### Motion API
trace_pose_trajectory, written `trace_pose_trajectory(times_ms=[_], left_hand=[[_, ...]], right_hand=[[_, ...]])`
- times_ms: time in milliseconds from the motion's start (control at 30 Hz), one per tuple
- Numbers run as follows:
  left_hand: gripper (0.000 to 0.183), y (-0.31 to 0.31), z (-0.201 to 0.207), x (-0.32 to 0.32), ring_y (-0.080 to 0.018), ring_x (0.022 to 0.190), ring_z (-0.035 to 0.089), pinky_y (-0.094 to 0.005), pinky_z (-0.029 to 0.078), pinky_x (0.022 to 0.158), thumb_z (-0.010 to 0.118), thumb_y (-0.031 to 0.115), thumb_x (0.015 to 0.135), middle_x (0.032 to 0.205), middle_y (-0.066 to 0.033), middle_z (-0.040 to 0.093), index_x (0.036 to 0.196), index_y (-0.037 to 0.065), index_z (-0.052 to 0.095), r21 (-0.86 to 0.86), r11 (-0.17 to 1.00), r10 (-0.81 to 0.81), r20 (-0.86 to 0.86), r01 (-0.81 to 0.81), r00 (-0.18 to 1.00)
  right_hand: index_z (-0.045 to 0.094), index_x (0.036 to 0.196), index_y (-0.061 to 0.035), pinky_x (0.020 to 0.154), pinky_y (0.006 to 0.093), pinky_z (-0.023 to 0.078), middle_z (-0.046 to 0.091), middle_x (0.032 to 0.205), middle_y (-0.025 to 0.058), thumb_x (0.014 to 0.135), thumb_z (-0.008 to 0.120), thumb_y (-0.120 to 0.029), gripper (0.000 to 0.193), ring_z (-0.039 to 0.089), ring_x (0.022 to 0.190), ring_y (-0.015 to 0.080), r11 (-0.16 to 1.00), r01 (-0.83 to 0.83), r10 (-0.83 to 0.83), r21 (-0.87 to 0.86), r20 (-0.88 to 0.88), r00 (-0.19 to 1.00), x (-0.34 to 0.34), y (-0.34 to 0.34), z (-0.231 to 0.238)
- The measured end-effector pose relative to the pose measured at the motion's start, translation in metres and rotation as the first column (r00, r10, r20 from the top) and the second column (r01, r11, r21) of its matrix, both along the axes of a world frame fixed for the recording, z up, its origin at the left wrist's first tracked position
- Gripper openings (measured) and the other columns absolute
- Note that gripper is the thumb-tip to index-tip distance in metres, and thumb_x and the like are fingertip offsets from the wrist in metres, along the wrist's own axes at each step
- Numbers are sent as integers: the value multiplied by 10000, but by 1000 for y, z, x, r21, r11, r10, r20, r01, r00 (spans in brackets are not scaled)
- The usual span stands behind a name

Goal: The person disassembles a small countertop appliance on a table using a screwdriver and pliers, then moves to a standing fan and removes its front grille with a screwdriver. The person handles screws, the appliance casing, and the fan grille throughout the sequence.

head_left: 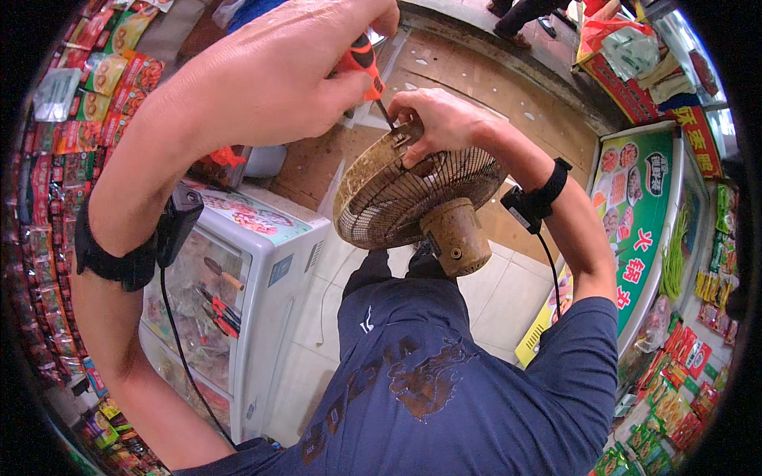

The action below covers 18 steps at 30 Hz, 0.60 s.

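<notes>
My left hand (270, 71) is closed around the handle of a screwdriver (367, 67), orange and black, pointing down. Its thin metal shaft reaches the rim of a fan head (357, 186) at a small clip, next to my right fingertips. Whether the tip sits in a screw is too small to tell. My right hand (448, 119) grips the top of that rim, thumb over the wire cage and fingers round the edge. The fan is tilted, with rusty, dirty wires. Its brown motor housing (458, 238) faces toward my body.
At left stands a white glass-topped freezer (313, 238), with red-handled pliers (222, 313) and a wooden-handled tool (224, 272) on it. A second freezer with a green panel (635, 230) is at right. Hanging snack packets (87, 119) line the left side. Another person's legs (528, 20) show at the top.
</notes>
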<state>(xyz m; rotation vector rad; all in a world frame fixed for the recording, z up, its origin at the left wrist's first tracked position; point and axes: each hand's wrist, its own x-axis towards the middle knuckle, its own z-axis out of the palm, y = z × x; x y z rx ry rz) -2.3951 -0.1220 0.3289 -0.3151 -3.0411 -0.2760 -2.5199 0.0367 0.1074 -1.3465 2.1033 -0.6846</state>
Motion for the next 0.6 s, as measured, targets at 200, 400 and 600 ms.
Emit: trace_pose_trajectory(times_ms=[200, 400, 600], left_hand=[[307, -23, 13, -15, -424, 989, 707, -480, 547, 857, 645, 236, 1033, 979, -274, 678, 1153, -31, 554, -43, 999, 29, 341, -15, 940], [307, -34, -7, -8, -417, 1010, 697, -485, 542, 862, 675, 228, 1010, 1018, -258, 674, 1155, -21, 569, 183, 969, -205, 207, 168, 957], [305, -54, -34, -5, -428, 823, 643, -471, 505, 734, 751, 225, 985, 876, -211, 630, 1138, 37, 567, 97, 974, -201, -45, 205, 979]], right_hand=[[655, 1232, -31, 941, 432, 555, 692, 1093, 166, 640, 993, -277, 725, 682, 1058, 338, 999, -14, 15, -50, 31, 999, 1, 2, -2], [699, 1258, -55, 958, 451, 575, 757, 1134, 178, 753, 923, -424, 664, 729, 1087, 363, 999, -42, 43, -25, 33, 999, -3, 3, 0], [744, 1151, -56, 914, 460, 584, 780, 1051, 182, 926, 785, -284, 323, 751, 1026, 364, 996, -83, 83, -32, 25, 996, -6, -3, 0]])
